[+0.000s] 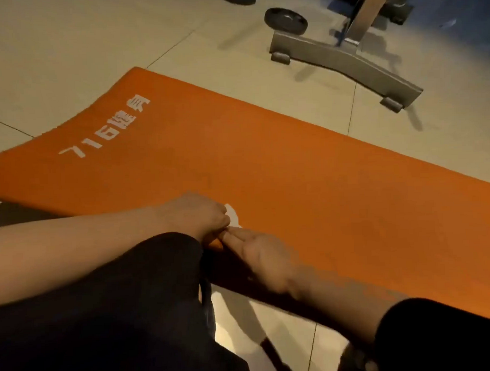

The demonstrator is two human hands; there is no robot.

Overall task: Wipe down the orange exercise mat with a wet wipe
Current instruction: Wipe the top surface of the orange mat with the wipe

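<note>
Your mat (279, 162) lies flat on the tiled floor (67, 52), running from the upper left to the right edge of the view, with white print (105, 126) near its far left end. Your left hand (194, 212) sits on the mat's near edge with its fingers curled, pinching a small white wipe (233, 213) that peeks out past the knuckles and touches the mat. Your right hand (257, 257) lies beside it on the same edge, fingers straight and close together, their tips meeting the left hand's fingers at the wipe; you cannot tell whether they grip it. Both knees in dark trousers (104, 315) fill the bottom of the view. Beyond the mat stand a grey metal frame foot (345, 62) and 2 dark weight plates (285, 18) on the floor.
</note>
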